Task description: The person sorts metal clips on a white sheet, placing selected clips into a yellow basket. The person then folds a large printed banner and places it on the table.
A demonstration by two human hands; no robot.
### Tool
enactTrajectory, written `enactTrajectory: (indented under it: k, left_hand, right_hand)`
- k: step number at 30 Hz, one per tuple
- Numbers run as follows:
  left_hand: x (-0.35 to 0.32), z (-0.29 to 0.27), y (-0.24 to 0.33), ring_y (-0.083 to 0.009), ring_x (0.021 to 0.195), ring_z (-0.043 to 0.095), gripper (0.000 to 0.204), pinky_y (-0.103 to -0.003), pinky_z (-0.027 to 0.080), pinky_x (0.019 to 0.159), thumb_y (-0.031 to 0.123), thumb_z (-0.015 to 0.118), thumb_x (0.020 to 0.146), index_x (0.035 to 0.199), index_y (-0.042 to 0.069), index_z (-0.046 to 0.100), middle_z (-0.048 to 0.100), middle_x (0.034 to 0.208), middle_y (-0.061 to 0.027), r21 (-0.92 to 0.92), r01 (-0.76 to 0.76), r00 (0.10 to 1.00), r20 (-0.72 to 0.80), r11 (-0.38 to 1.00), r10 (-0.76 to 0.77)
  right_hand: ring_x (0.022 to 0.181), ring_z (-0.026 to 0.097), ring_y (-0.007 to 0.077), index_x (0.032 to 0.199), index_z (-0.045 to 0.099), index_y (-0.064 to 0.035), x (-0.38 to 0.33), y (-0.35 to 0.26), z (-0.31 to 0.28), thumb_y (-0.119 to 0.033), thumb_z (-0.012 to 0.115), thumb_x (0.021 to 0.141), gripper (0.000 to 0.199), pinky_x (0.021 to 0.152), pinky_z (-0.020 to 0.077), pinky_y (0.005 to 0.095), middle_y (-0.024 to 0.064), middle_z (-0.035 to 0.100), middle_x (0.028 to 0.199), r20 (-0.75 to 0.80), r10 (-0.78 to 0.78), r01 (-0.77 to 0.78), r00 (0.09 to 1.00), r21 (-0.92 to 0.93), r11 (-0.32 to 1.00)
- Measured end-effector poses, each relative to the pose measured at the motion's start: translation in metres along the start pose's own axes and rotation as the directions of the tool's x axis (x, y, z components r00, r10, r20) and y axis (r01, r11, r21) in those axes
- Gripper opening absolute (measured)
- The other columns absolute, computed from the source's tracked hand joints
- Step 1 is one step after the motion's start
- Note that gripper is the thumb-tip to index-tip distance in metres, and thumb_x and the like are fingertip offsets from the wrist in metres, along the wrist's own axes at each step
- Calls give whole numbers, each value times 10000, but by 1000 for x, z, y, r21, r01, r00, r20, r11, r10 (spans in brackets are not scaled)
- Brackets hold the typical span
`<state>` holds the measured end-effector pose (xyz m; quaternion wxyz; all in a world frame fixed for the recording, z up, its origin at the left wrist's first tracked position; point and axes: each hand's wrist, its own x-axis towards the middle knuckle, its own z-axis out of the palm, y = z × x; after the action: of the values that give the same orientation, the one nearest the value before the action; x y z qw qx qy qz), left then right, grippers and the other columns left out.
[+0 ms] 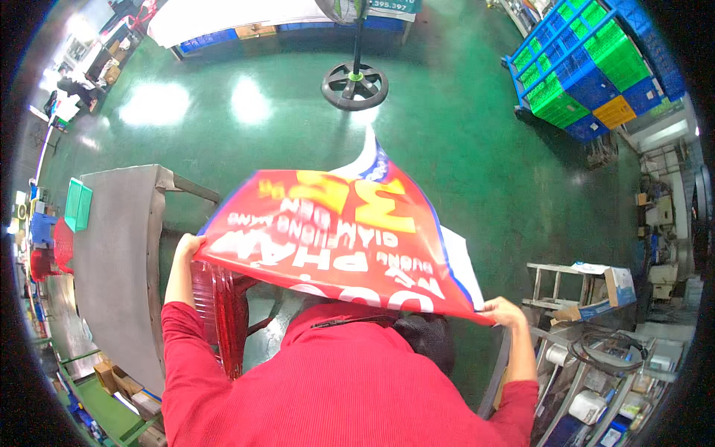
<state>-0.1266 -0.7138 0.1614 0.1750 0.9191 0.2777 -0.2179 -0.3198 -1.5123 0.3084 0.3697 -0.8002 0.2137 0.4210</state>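
Note:
A red printed banner [328, 253] with white and yellow lettering and a blue and white border stretches in front of me. My left hand [191, 246] is closed on one near corner. On the opposite side my right hand [505, 311] pinches the other near corner, where a white underside shows along the edge. The banner's far end rises into a curled white fold. Under its near left part is a red plastic chair [231, 320], partly covered by the sheet.
A grey-topped table [119, 261] stands at my left with a green basket [78, 203] on its far edge. Ahead is a fan stand's round base [354, 86]. Stacked blue and green crates [596, 71] occupy the far right. A cluttered metal rack [596, 357] is at the near right.

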Motion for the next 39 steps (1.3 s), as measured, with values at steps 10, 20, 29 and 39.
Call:
enactTrajectory:
  k: [10,20,29,39]
  left_hand:
    - [-17,-100,10,-187,669,576,181,-348,458,622,262,600,776,837,95,568,590,741,-49,-873,75,993,22,481,-116]
    - [-78,-309,81,-164,928,578,296,-321,398,873,283,466,912,1014,28,577,626,979,-89,-775,-620,677,-609,-126,414]
    - [-186,-377,150,-223,976,503,336,-355,382,867,288,408,895,1082,18,476,514,1031,-104,-486,-869,475,-762,97,440]
    - [-73,-169,62,-135,943,566,452,-302,430,858,374,582,824,1088,7,589,615,1050,-76,-481,-503,833,-49,719,550]
  right_hand:
    - [842,597,183,855,599,-50,12,-53,-30,-340,554,859,294,816,435,336,74,636,874,-595,-314,671,740,686,282]
    - [1004,553,195,1023,554,-31,2,-110,-150,-359,519,869,364,910,380,370,89,603,1063,-734,-230,769,639,606,202]
    - [1146,451,199,1170,503,-42,-25,-136,-243,-308,527,880,395,997,298,381,81,515,1222,-769,-445,876,459,475,84]
    - [1202,405,212,1264,414,-6,-66,-183,-216,-417,531,858,590,1009,291,389,86,435,1308,-798,-303,847,522,443,292]
